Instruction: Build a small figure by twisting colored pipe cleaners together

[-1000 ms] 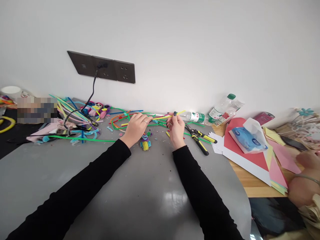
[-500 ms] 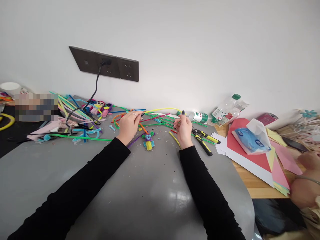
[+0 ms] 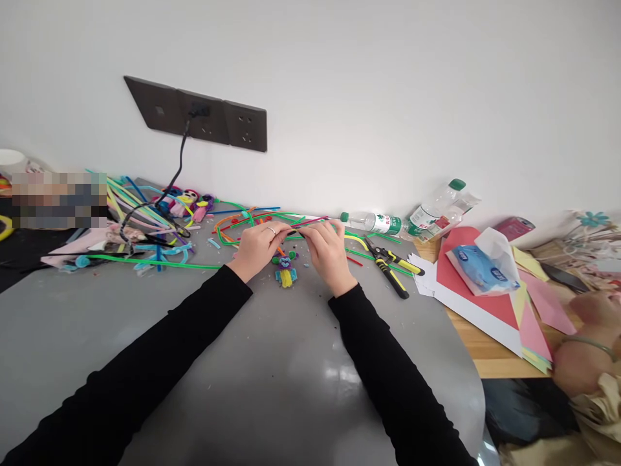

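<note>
Above the grey tabletop (image 3: 272,349), left hand (image 3: 258,248) and right hand (image 3: 330,254) nearly met, fingertips seemingly clamped on a yellow pipe cleaner (image 3: 357,238), its visible end curving rightward, nearer the right.

Thin yellow pipe cleaner (image 3: 358,239), partly hidden, right end curving downward.
</note>
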A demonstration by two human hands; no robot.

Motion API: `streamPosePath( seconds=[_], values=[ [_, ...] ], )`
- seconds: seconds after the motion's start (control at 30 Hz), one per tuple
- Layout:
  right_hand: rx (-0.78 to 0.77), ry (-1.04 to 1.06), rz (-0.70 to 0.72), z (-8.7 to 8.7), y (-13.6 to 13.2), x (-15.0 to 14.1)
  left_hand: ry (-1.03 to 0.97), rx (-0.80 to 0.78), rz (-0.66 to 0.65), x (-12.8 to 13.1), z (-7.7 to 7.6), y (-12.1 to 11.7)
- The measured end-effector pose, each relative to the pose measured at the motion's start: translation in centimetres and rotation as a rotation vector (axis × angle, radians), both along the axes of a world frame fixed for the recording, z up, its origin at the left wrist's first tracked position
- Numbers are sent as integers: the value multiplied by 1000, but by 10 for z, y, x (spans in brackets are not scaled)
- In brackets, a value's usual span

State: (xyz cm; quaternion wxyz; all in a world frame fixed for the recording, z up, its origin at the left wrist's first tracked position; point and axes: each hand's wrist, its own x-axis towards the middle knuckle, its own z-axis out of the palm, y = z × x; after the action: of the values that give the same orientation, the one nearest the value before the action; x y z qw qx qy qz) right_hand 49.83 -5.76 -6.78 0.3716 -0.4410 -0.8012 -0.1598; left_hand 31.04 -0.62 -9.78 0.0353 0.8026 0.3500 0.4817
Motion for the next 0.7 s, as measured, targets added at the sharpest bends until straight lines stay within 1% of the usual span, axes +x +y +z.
streamPosePath(
  seconds=[0.07,0.13,0.2,0.23,0.27,0.3,0.33,0.4,0.43,0.47,0.5,0.53,0.57,0.6,0.63,0.7],
  values=[
    [35,47,-64,0,1,2,-22,-28,46,-1,3,0],
    [103,143,-159,2,2,6,-82,-78,129,-7,9,3],
    [185,284,-257,7,3,13,-147,-156,245,-18,16,10],
    [200,359,-294,11,4,19,-158,-184,298,-25,20,15],
    [168,424,-321,16,4,27,-141,-195,350,-34,22,20],
    [78,481,-339,22,4,36,-90,-199,390,-42,23,25],
    [-81,513,-339,28,4,45,-15,-200,421,-50,23,31],
    [-580,471,-338,37,2,64,153,-243,439,-63,20,41],
    [-850,395,-315,40,1,71,215,-275,436,-67,16,46],
    [-1076,321,-286,42,0,77,253,-304,421,-70,13,50],
    [-1222,255,-263,43,-1,79,270,-327,389,-72,10,54],
    [-1306,190,-258,42,-2,80,277,-347,345,-74,7,57],
    [-1341,134,-266,40,-2,78,283,-363,303,-75,4,59],
    [-1345,86,-278,38,-1,75,295,-371,281,-75,3,61],
    [-1339,47,-291,36,-1,72,316,-374,285,-76,2,61],
    [-1326,14,-294,33,1,66,374,-380,351,-78,2,60]
  ],
)
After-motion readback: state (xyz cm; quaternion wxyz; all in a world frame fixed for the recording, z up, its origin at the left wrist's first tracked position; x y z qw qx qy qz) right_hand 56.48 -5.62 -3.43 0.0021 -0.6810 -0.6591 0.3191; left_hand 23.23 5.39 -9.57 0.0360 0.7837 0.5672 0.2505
